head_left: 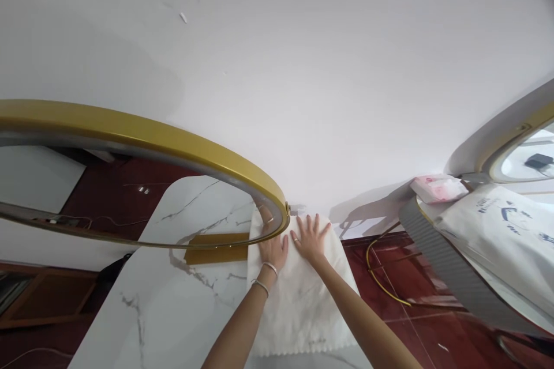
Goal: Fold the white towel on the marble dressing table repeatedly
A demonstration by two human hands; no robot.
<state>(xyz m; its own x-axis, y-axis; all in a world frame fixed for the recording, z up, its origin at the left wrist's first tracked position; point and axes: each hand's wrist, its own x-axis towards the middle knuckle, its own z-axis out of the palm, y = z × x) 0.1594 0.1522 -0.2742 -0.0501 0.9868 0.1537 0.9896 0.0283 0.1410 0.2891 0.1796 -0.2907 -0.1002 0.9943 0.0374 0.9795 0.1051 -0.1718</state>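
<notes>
A white cloth (305, 311) with a scalloped edge and faint grey print lies over the right end of a white marble-patterned tabletop (173, 323). My left hand (273, 251), with two bands on its wrist, rests flat on the far part of the cloth. Some of its fingertips are hidden by the rim of the gold-framed mirror (208, 155). To its right, my right hand (310, 239) presses palm down on the same cloth, fingers spread, a ring on one finger. Neither hand grips anything.
The mirror leans over the table's left side, close to my left hand, with a flat gold piece (234, 249) beneath it. On the right stands another table (450, 265) with a printed white cloth (511, 230), a pink tissue pack (437, 189) and a second mirror (493, 167). A white wall rises behind.
</notes>
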